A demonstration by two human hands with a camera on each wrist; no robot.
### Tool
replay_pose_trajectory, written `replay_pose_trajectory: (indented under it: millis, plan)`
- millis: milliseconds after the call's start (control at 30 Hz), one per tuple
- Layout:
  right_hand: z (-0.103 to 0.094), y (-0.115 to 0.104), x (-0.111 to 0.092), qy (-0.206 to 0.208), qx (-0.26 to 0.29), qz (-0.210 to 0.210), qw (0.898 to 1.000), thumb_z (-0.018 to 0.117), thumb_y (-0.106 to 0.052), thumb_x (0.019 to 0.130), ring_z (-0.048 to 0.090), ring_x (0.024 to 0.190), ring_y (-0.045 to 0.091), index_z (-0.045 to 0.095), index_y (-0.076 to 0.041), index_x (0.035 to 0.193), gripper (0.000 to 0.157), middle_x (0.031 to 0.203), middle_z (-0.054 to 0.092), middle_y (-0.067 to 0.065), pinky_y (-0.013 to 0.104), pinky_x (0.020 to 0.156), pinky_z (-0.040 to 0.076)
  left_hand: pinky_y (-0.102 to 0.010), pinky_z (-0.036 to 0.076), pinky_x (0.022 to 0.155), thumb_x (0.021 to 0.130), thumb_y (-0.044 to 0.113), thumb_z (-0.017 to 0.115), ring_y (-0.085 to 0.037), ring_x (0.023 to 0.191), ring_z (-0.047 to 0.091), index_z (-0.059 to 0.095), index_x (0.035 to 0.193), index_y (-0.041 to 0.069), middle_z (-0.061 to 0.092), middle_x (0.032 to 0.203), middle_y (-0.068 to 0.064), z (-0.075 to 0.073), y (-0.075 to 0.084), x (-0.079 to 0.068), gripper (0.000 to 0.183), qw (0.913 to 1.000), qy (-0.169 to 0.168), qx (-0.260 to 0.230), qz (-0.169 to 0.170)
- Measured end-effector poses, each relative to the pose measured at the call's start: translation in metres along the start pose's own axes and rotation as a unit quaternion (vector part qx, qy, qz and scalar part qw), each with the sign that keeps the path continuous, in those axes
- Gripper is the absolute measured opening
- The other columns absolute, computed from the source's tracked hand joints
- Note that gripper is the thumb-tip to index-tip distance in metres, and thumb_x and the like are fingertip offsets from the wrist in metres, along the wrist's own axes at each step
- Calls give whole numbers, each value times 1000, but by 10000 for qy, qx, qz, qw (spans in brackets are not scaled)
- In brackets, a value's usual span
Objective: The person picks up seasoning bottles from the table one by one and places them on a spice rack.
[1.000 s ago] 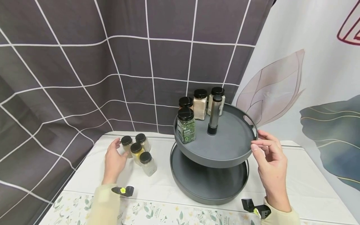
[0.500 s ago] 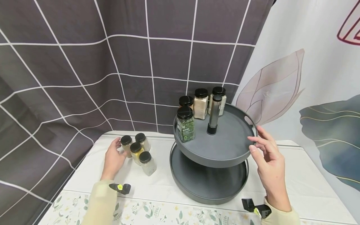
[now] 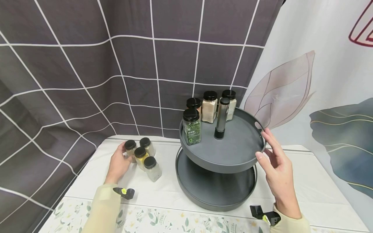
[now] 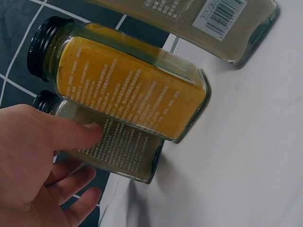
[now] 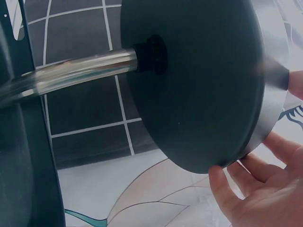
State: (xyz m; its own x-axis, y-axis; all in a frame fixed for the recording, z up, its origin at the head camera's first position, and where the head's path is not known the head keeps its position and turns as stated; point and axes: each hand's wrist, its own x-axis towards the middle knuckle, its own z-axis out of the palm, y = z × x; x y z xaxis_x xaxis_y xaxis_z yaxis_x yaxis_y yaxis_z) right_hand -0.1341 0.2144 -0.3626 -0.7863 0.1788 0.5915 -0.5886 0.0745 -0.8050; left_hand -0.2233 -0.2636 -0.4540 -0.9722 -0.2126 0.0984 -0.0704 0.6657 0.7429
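Note:
On the left, my left hand (image 3: pixel 118 165) holds a black-lidded spice jar (image 4: pixel 128 146) of brownish powder, thumb across its labelled face and fingers behind. A yellow spice jar (image 4: pixel 128 85) leans close beside it in the left wrist view. My right hand (image 3: pixel 278 176) touches the outer wall of the grey two-tier turntable's upper tray (image 3: pixel 239 147) with its fingertips, fingers extended. That tray carries a jar of green herbs (image 3: pixel 193 132) at its left, a pale powder jar (image 3: pixel 209 111) and others behind. The jar bases in the left wrist view meet the white cloth.
Two more jars stand by the left hand, a clear one (image 3: pixel 153 171) in front and a pale one (image 3: pixel 149 149) behind. Below the upper tray lies the lower tray (image 3: pixel 215 192). A dark post (image 3: pixel 222 118) rises mid-tray. A gridded curtain (image 3: pixel 175 61) hangs behind.
The upper tray has turned a little, its back jars shifting right and the green jar slightly back. My right fingers have moved to the tray's outer wall. The left hand has closed in on its jar.

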Motion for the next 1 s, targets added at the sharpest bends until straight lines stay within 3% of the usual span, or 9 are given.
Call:
replay_pose_trajectory:
  millis: [133,467,1000]
  plan:
    - [0,-2,1,12,-43,168,9998,57,18,88,34,146,20,48,4,145,59,157,40,14,18,106,39,-55,40,110,93,4,64,-47,133,45,28,153,-6,44,146,-31,0,-3,1,71,9999,-112,28,-20]
    - [-4,-1,0,-73,-184,151,9997,60,18,87,36,146,20,51,6,142,57,157,40,12,18,108,39,-54,43,108,96,5,63,-48,132,47,29,152,-6,43,146,-31,-2,-9,0,66,9998,-201,-34,87]
    - [-6,0,0,-70,-247,40,9997,60,20,85,39,144,20,53,7,140,57,156,42,15,18,106,40,-54,39,111,95,8,65,-47,133,45,31,149,-8,45,144,-31,-2,-9,-3,66,9998,-54,-164,-20]
